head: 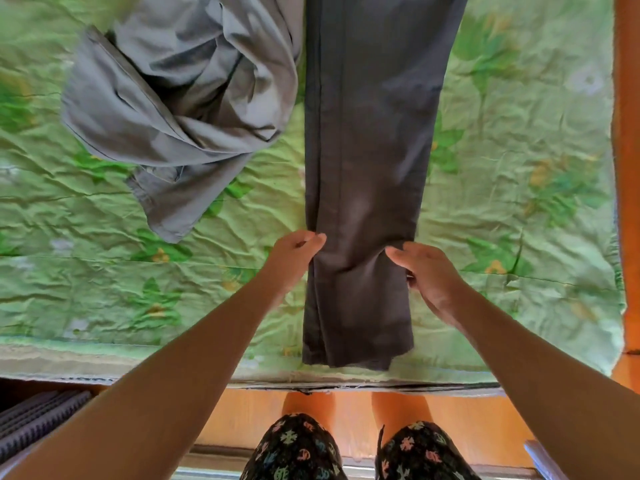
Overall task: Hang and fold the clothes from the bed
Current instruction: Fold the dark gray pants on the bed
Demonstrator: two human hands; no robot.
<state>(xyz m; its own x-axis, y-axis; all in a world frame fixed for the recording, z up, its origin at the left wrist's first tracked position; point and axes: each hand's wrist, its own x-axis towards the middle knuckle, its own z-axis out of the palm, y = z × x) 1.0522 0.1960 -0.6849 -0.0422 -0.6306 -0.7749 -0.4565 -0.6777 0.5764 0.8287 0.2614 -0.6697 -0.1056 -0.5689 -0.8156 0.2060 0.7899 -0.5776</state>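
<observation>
Folding step, seen from the foot of the bed. The dark trousers lay lengthwise down the centre of the frame on the green flowered sheet, legs stacked one on the other, hems at the near mattress edge, waist out of view past the top of the frame; the left hand pinched the left edge of the cloth between thumb and fingers, a little above the hems; the right hand met the right edge at nearly the same level, thumb over the cloth and fingers curled beneath, apparently gripping it; a crumpled grey shirt lay in the upper left of the frame, just beside the trousers; an orange wooden frame ran down the right edge.

Judged step: the trousers were aligned and flat, but no cross-fold was made yet. The next move probably calls for both hands to lift the lower legs evenly and carry them toward the waist, keeping the two edges level so the layers do not slide apart; the shirt remained to be dealt with.
</observation>
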